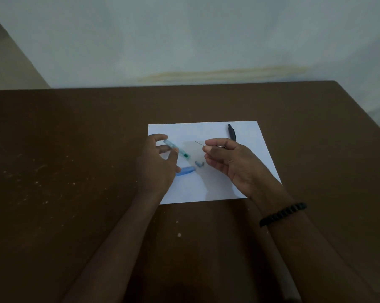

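Your left hand (158, 165) grips the clear barrel (171, 144); right hand (228, 162) pinches the thin refill (199, 143). Black pen (232, 132) sits at one o'clock on the paper (206, 189).

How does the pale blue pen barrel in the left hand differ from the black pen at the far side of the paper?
The pale blue barrel is translucent with a green tip; the black pen is dark and opaque. The left hand holds the barrel in its fingers; the black pen lies untouched on the paper. Both are slim, pen-shaped pieces.

No legible text, labels, brands or numbers on the paper (206, 130) or the pen barrel (182, 152).
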